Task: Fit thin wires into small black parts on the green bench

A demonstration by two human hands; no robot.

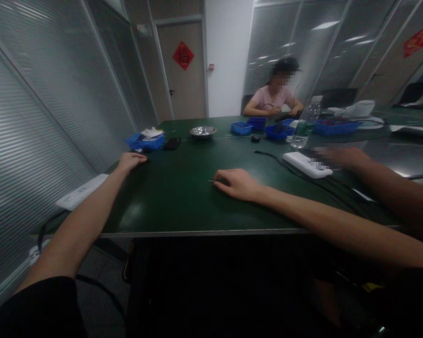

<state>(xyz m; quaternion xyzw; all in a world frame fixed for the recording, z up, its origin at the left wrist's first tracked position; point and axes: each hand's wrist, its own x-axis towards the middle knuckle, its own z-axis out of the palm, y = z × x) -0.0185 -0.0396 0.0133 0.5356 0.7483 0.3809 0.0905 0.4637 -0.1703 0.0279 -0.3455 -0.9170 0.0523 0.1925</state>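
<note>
My left hand (129, 160) reaches over the left side of the green table, in front of a blue basket (136, 142) that holds white tissue-like material (151, 134). Its fingers pinch a small dark piece (147, 161), too small to name. Nearer the middle, my right hand (237, 183) rests on the tabletop with its fingers curled. A thin metal shaft (210, 181) sticks out to the left from its fingertips. The rest of that slim tool is hidden in the hand. Both hands are well apart.
A shiny metal bowl (203, 132) and a flat black object (172, 143) lie beyond my hands. Blue baskets (241, 128), a water bottle (306, 123), a white power strip (307, 165) and cables (271, 156) are on the right. Another person's arm (377, 173) reaches in there; a co-worker (272, 100) sits opposite.
</note>
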